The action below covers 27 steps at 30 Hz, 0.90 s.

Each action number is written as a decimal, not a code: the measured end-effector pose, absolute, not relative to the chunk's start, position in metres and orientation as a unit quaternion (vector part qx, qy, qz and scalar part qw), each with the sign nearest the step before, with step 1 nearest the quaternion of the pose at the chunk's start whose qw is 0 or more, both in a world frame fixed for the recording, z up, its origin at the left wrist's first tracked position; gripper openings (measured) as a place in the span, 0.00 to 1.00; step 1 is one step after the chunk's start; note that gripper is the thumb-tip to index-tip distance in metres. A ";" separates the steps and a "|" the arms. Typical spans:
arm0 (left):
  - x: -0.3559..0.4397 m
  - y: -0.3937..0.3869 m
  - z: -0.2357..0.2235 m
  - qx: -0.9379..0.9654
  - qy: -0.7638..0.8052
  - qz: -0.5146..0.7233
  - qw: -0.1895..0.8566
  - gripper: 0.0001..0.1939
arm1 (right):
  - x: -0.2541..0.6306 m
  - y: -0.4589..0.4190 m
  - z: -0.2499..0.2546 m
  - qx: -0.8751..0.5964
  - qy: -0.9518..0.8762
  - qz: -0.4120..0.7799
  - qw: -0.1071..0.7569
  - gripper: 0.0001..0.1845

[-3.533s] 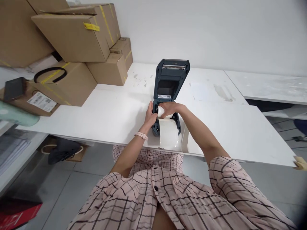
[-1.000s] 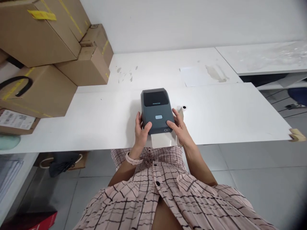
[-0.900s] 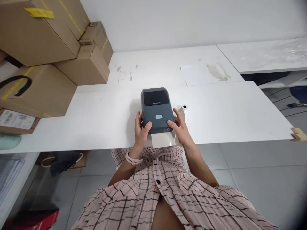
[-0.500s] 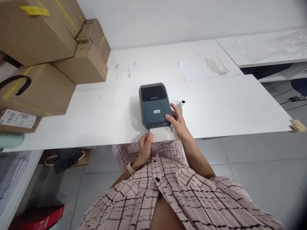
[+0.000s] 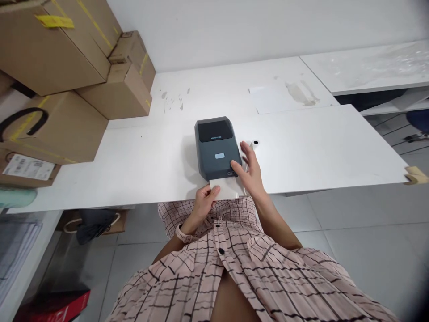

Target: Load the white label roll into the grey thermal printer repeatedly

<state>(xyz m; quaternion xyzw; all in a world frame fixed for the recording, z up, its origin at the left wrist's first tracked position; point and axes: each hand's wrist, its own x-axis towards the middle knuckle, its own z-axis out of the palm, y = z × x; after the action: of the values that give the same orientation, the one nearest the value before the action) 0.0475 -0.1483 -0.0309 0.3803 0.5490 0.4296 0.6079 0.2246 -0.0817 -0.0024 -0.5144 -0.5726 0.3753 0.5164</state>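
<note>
and here it is, a loose pale pink cloth garment [image 5: 281, 281] crossed by wavy black grid lines, small round black buttons [image 5: 221, 251] down its front, and at left, a pale pink slotted wristband [image 5: 186, 236]!

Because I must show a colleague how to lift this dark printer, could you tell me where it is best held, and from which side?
The printer is probably best held low on both long sides, one hand from the left, one from the right: it sits flat, boxy and closed. Its near end seems less suitable: the white strip comes out there, held by the left hand.
</note>
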 end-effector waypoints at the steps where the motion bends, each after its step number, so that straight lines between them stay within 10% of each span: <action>1: 0.043 -0.149 -0.031 0.406 0.549 0.428 0.592 0.26 | 0.224 -0.083 0.001 -0.513 -0.617 0.307 0.512 0.36; 12: 0.029 -0.128 -0.020 0.452 0.588 0.580 0.336 0.24 | 0.203 -0.075 0.033 -0.453 -0.823 0.082 0.334 0.23; 18: 0.044 -0.123 -0.026 0.462 0.548 0.562 0.414 0.40 | 0.212 -0.090 0.017 -0.475 -0.722 0.214 0.456 0.24; 27: 0.033 -0.123 -0.032 0.475 0.542 0.541 0.434 0.38 | 0.222 -0.107 -0.015 -0.530 -0.528 0.393 0.535 0.32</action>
<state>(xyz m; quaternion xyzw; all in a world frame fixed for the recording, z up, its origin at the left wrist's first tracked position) 0.0328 -0.1226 -0.0315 0.4748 0.5416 0.5415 0.4335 0.2217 -0.1066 -0.0154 -0.5305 -0.5278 0.3926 0.5348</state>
